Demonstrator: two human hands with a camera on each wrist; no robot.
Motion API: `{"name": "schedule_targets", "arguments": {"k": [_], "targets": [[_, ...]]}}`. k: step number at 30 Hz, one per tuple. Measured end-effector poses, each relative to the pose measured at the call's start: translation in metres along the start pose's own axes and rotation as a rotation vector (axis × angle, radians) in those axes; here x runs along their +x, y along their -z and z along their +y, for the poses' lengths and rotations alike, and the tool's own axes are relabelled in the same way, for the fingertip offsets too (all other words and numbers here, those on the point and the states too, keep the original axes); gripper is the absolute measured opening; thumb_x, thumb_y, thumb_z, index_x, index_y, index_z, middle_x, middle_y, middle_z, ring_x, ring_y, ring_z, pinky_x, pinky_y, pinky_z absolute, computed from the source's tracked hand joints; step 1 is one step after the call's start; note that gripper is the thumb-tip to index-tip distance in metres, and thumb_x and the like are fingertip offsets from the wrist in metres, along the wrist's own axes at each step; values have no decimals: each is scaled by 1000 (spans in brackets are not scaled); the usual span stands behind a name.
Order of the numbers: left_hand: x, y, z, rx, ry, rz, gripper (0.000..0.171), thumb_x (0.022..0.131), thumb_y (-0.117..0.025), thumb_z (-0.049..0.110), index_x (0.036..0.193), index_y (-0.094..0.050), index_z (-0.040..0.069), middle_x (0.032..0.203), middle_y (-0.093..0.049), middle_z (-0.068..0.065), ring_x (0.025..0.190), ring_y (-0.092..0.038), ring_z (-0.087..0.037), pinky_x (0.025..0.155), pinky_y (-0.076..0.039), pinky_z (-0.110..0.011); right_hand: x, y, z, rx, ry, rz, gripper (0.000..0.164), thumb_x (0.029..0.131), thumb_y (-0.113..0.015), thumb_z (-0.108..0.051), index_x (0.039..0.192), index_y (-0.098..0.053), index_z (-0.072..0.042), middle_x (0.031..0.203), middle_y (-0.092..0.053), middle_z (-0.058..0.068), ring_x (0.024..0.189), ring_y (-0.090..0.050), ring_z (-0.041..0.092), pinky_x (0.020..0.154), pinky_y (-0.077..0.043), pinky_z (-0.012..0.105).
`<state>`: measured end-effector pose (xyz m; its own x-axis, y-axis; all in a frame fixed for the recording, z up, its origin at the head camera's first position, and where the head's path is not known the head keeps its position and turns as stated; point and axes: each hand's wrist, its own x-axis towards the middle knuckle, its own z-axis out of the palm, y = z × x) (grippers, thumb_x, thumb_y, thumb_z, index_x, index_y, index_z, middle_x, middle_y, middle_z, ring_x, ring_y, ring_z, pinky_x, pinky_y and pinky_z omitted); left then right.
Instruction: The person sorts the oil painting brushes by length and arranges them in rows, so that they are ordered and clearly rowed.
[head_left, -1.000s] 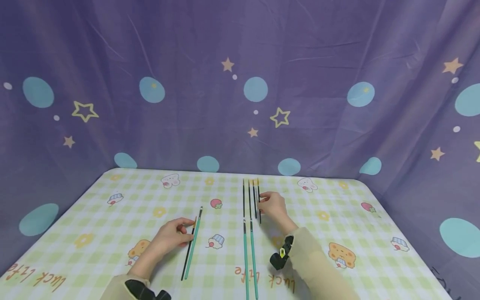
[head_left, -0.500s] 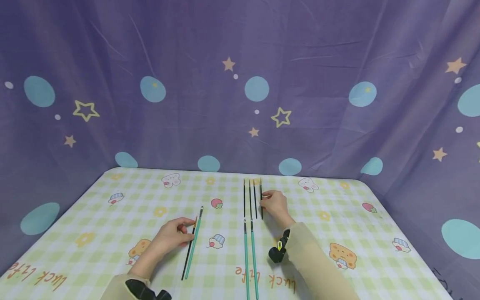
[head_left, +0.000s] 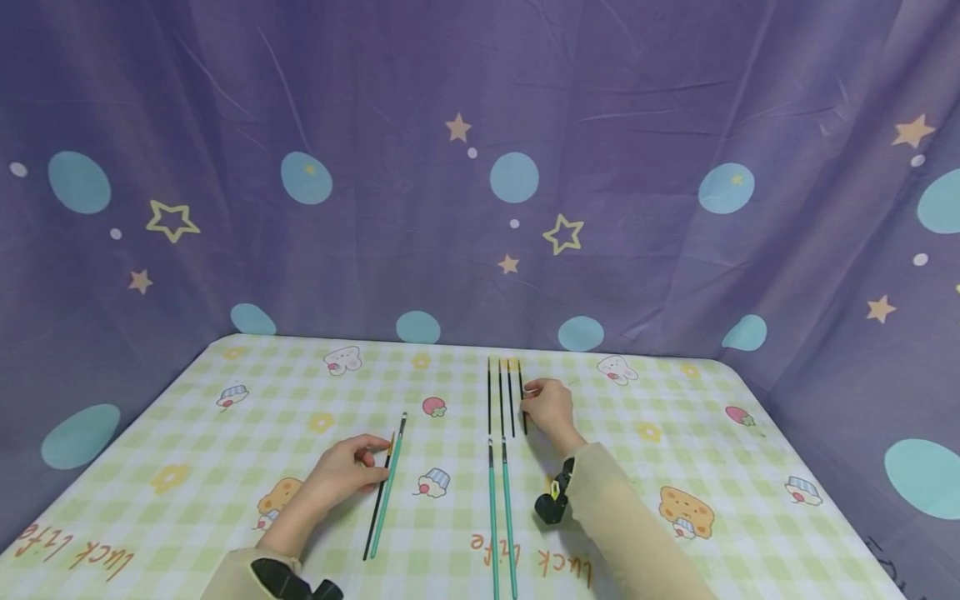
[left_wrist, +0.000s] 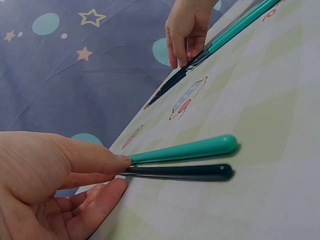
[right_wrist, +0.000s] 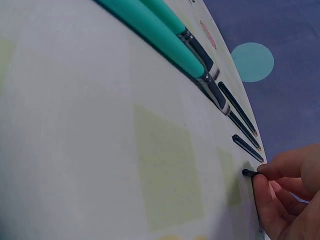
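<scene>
My left hand (head_left: pixel 341 471) pinches two paintbrushes between thumb and fingers, one with a teal handle (left_wrist: pixel 190 148) and one with a black handle (left_wrist: pixel 185 173). They lie close together, slanted, at the left of the table. At the far middle, my right hand (head_left: pixel 549 408) pinches a thin black paintbrush (right_wrist: pixel 249 173) near its handle; the fingers hide part of it. To its left three more black paintbrushes (head_left: pixel 501 396) lie in a row, tips pointing away. Nearer the front, two teal paintbrushes (head_left: pixel 508 508) lie side by side below that row.
A checked green and white tablecloth (head_left: pixel 637 567) with printed cartoons covers the table. Behind it hangs a purple curtain (head_left: pixel 420 250) with stars and blue dots. Each wrist wears a small black camera (head_left: pixel 553 504).
My right hand has shifted the black paintbrush slightly right, away from the other black ones, and its tip now leans a little left. My left hand has stayed in place.
</scene>
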<state>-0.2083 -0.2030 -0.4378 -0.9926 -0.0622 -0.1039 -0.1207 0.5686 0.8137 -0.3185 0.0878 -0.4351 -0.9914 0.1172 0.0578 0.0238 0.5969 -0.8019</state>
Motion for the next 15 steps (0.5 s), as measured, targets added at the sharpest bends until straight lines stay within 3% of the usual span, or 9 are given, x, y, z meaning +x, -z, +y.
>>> {"name": "schedule_targets", "arguments": {"k": [8,15], "targets": [[-2,-1,1,-9,-5,-1,40,73,-71,7,112,-61,4,77,-48,-5,63,-49,-15,54,-47,-24,-3,1,1,-13,16,18,25,72,-64,-3,97,-67,-1,81,-67,10,51,-59,10,51,-50,24],[-2,-1,1,-8,-12,0,40,74,-71,7,112,-61,4,77,-49,-6,61,-50,-15,54,-47,-25,-18,0,-5,31,54,3,24,74,-63,-5,98,-66,-2,78,-64,8,50,-57,11,49,-48,25]]}}
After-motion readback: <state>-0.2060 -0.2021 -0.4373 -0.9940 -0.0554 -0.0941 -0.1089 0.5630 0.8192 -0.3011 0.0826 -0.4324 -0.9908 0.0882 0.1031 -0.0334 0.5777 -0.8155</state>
